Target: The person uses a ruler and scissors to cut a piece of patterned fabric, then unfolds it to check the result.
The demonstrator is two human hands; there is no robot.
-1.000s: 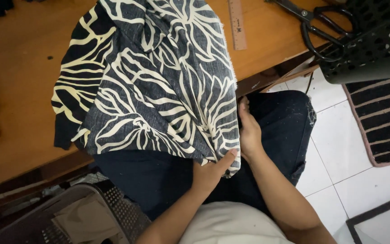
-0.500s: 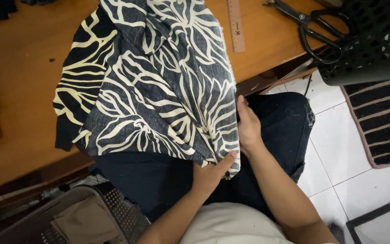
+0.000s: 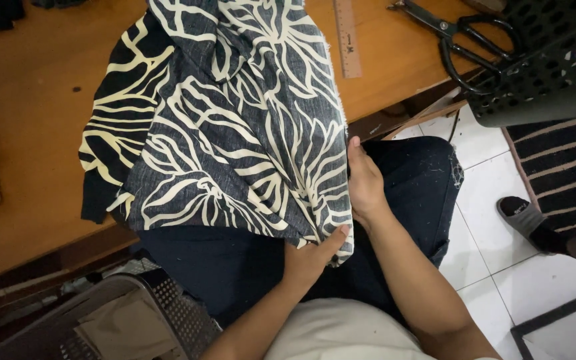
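A dark grey and black cloth with a cream leaf pattern (image 3: 235,127) drapes from the wooden table (image 3: 28,120) down onto my lap. My left hand (image 3: 311,257) pinches the cloth's lower corner, thumb on top. Along the cloth's right edge lies my right hand (image 3: 363,180), fingers tucked behind the fabric and gripping it. Dark trousers (image 3: 408,173) cover my legs beneath.
A wooden ruler (image 3: 347,37) and black scissors (image 3: 458,40) lie on the table at the back right. A black perforated basket (image 3: 555,60) stands at the right. A grey basket (image 3: 101,320) sits at lower left. Another person's socked foot (image 3: 528,220) rests on the white tiles.
Both hands keep their hold on the cloth's edge and corner; the fabric has barely shifted. The view has moved slightly.
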